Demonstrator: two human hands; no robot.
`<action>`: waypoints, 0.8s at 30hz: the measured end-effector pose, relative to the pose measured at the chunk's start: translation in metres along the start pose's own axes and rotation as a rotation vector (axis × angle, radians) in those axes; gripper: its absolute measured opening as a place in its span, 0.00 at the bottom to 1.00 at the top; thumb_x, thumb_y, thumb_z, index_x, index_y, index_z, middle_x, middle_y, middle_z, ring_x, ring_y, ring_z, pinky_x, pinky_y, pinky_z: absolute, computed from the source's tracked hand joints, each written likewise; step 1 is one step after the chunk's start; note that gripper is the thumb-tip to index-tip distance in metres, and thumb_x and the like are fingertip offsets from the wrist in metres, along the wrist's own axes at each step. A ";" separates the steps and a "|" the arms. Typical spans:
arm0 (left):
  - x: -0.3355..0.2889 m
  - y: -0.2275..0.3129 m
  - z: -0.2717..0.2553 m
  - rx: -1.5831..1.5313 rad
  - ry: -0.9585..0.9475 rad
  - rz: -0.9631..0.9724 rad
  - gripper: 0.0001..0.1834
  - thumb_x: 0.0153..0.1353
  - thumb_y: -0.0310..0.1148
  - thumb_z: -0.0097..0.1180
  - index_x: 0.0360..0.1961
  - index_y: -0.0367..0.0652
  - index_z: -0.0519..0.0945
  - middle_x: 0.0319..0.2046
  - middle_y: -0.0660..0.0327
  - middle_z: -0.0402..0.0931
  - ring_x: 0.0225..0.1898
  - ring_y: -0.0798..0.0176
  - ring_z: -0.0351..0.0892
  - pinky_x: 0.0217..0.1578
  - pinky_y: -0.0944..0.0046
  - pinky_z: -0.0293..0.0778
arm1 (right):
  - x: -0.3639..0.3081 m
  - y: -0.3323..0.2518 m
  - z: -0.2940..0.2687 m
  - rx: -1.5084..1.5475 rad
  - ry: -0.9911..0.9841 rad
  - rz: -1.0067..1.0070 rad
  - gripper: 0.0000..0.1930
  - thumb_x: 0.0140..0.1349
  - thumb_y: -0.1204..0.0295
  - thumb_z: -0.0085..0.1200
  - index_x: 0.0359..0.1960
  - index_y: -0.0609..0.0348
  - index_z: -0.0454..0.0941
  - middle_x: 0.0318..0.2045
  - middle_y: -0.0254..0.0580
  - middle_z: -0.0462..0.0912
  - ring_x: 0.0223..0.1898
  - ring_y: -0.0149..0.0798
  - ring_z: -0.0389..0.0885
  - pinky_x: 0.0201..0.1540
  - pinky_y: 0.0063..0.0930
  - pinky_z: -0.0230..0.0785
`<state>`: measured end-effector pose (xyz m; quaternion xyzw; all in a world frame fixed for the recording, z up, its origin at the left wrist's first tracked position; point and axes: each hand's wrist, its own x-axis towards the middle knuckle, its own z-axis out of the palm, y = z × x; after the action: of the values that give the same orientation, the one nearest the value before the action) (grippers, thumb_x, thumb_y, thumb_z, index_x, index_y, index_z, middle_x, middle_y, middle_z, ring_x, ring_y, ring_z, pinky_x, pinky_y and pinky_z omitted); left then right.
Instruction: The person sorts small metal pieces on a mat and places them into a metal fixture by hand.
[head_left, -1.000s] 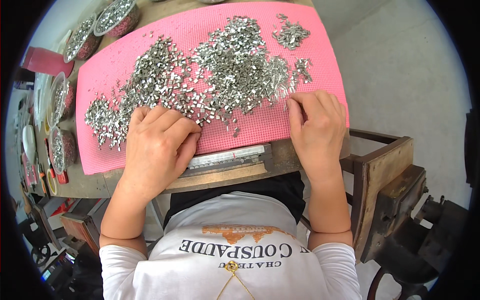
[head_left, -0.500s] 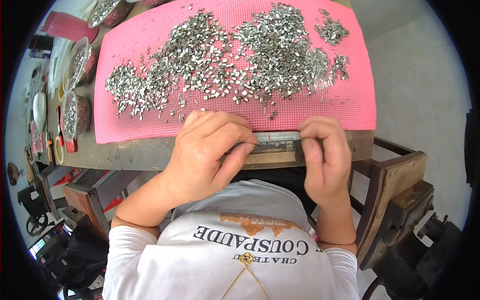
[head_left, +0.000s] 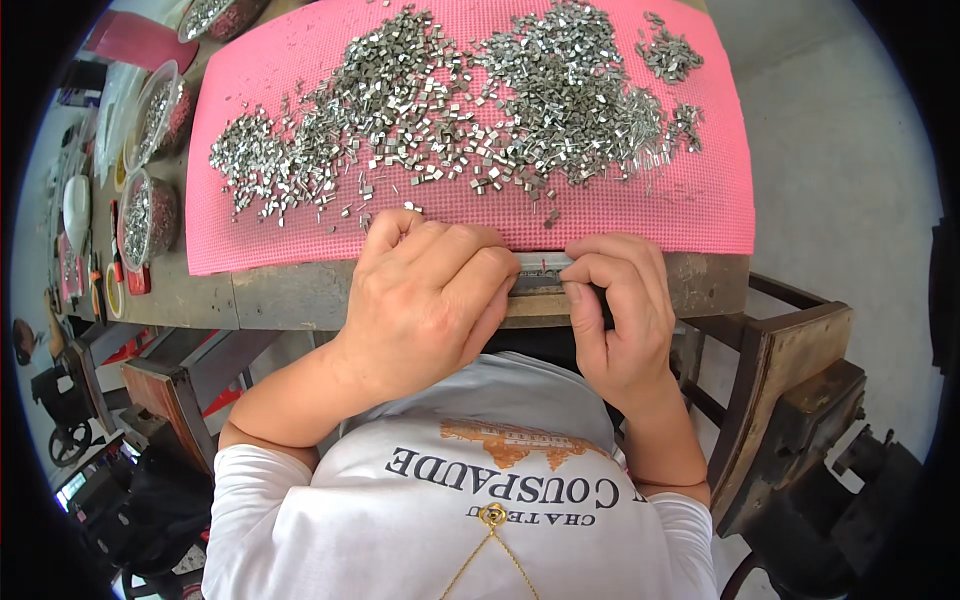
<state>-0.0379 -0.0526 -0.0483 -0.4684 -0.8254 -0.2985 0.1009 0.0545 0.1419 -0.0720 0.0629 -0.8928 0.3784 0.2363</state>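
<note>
At the table's front edge lies a narrow metal strip (head_left: 541, 264) with a small red mark, a short stretch of it visible between my hands. My left hand (head_left: 425, 295) is bent over its left part, fingers curled together and the thumb mostly hidden beneath them. From the right, my right hand (head_left: 625, 310) comes to the strip with its thumb and index fingertips close together. Whatever is between the fingers of either hand is too small or hidden. Beyond them, small shiny metal pieces (head_left: 560, 100) lie in loose heaps on a pink textured mat (head_left: 680, 215).
Clear plastic bowls of metal pieces, one nearer (head_left: 150, 218) and one farther (head_left: 162, 115), stand left of the mat. Orange-handled scissors (head_left: 97, 290) and a roll of tape (head_left: 115, 292) lie by the table's left edge. A wooden stool (head_left: 790, 350) stands at right.
My right hand has moved left along the strip, closer to my left hand. The left hand has turned over more, so its thumb now hides behind the fingers.
</note>
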 end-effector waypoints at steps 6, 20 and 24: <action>0.001 -0.001 0.002 0.049 0.002 0.032 0.11 0.49 0.26 0.69 0.35 0.46 0.83 0.35 0.65 0.82 0.31 0.62 0.78 0.41 0.58 0.68 | 0.003 0.000 0.002 -0.030 0.009 -0.014 0.10 0.58 0.81 0.63 0.40 0.58 0.79 0.41 0.40 0.82 0.43 0.47 0.80 0.48 0.40 0.68; 0.000 0.001 0.004 -0.113 0.030 -0.121 0.10 0.45 0.22 0.72 0.30 0.46 0.86 0.34 0.65 0.84 0.32 0.61 0.81 0.36 0.60 0.69 | 0.006 -0.006 -0.003 -0.209 -0.085 -0.095 0.17 0.51 0.80 0.66 0.43 0.59 0.80 0.43 0.42 0.80 0.45 0.48 0.81 0.49 0.42 0.68; 0.001 -0.001 0.006 -0.224 0.012 -0.229 0.10 0.46 0.21 0.71 0.31 0.44 0.86 0.33 0.62 0.84 0.33 0.58 0.82 0.36 0.59 0.72 | 0.007 -0.008 -0.004 -0.217 -0.102 -0.099 0.17 0.51 0.80 0.67 0.43 0.59 0.80 0.43 0.42 0.80 0.44 0.47 0.81 0.49 0.42 0.68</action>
<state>-0.0390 -0.0486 -0.0526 -0.3776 -0.8345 -0.4010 0.0182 0.0516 0.1396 -0.0615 0.1001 -0.9350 0.2640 0.2145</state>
